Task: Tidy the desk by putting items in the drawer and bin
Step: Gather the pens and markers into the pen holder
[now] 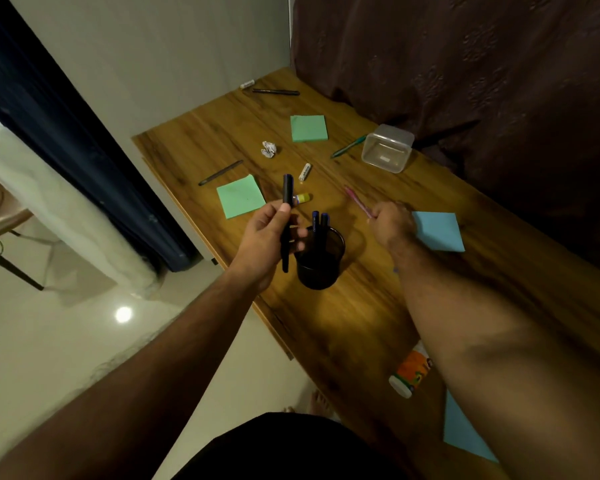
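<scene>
Print can be seen on the white tube (pixel 305 172) near the middle of the wooden desk (pixel 361 323), on the orange bottle (pixel 411 370) lying at the near edge, and on the pens (pixel 319 221) standing in the black mesh cup (pixel 321 261) — none of it can be read. The left arm is stretched forward from the lower left, and a dark pen (pixel 286 223) is gripped upright in the left hand (pixel 267 240), the thumb pressed against its barrel and the fingers curled behind it, just left of the cup. The right arm is reached out over the desk from the lower right; a pink pen (pixel 357 201) is pinched at its near end by the closed fingers of the right hand (pixel 392 225), its far end angled away over the wood. A blue sticky pad (pixel 439 232) lies just beside that hand. Two green sticky pads (pixel 240 200) (pixel 309 128), a crumpled paper ball (pixel 269 149), a glue stick (pixel 302 198), a teal pen (pixel 349 146) and a clear plastic box (pixel 388 147) are spread farther back — the box is nearest the dark curtain (pixel 465 64).
</scene>
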`<state>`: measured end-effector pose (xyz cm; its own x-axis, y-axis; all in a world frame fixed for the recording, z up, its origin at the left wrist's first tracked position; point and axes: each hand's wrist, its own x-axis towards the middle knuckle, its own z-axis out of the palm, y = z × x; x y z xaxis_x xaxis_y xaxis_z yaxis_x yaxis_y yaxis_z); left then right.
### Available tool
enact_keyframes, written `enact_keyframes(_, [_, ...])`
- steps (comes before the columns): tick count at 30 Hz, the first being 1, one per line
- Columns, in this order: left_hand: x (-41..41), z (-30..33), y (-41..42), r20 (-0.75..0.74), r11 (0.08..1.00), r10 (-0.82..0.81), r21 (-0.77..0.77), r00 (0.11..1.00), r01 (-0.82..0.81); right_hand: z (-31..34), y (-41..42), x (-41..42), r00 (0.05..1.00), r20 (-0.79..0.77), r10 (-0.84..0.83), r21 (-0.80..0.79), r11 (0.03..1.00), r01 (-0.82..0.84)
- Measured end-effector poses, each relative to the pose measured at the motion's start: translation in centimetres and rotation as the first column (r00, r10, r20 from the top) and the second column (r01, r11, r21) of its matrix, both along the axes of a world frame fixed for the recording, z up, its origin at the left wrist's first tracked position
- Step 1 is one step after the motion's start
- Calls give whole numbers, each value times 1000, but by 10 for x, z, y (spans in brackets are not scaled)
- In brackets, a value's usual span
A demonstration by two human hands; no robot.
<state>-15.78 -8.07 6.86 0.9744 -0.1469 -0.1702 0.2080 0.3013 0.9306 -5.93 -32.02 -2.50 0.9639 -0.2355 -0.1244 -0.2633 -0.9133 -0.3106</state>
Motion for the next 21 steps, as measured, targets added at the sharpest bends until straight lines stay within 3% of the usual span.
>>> enact_keyframes(3, [4, 2, -3, 12, 999, 40, -1, 999, -40, 5, 0, -9, 995, 40, -88, 164, 983, 80])
enact_keyframes(6, [11, 1, -5, 63, 992, 72, 99, 995, -78, 25, -2, -18, 966, 154, -209, 342, 928, 147])
enact_keyframes(11, [21, -8, -7, 217, 909, 107, 375, 970, -184, 76, -7, -34, 884, 367, -288, 571, 820, 30])
enact_keyframes(17, [19, -21, -5, 275, 766, 81, 597, 958, -237, 129, 8, -61, 828, 497, -259, 677, 712, -184])
enact_keyframes(21, [17, -30, -3, 280, 653, 26, 723, 960, -228, 128, 27, -72, 869, 477, -130, 665, 701, -260])
